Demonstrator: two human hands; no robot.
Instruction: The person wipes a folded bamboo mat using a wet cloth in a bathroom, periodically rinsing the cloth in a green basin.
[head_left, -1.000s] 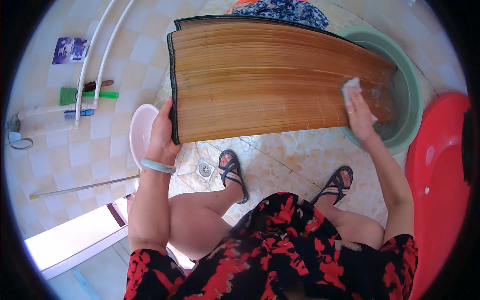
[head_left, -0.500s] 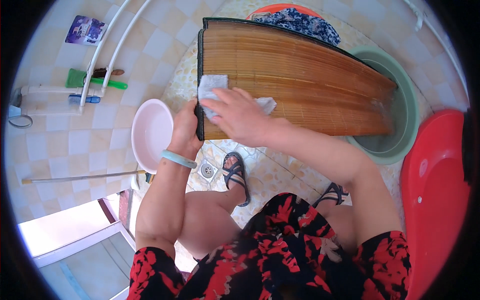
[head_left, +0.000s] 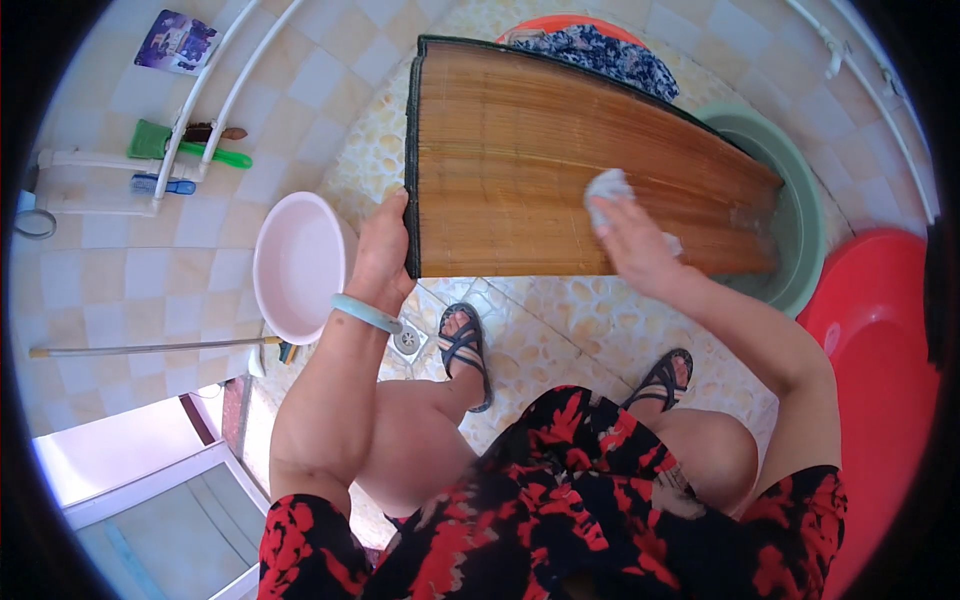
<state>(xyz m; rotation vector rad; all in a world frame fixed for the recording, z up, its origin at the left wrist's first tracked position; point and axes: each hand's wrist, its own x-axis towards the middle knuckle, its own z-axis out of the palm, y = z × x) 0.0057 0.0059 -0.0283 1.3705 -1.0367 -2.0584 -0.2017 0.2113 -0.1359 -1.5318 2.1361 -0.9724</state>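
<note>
A brown bamboo mat (head_left: 520, 140) with a dark cloth border slants across the middle, its far right end down inside a green basin (head_left: 808, 240). My left hand (head_left: 382, 245), with a pale bangle at the wrist, grips the mat's left edge near its lower corner. On the mat's surface, right of its middle, my right hand (head_left: 640, 245) presses a whitish cloth (head_left: 608, 186). The hand is somewhat blurred, and part of the cloth is hidden beneath it. Water seems to lie in the basin around the mat's end.
A pale pink basin (head_left: 300, 268) stands on the left by the tiled wall. Behind the mat, an orange tub (head_left: 580, 22) holds dark patterned fabric (head_left: 605, 58). At the right is a large red plastic tub (head_left: 885, 340). Brushes (head_left: 152, 139) hang on white pipes. A floor drain (head_left: 407, 341) lies near my foot.
My right hand has slid the cloth rightward along the mat, from near its left edge to beyond the middle. My left hand still holds the edge.
</note>
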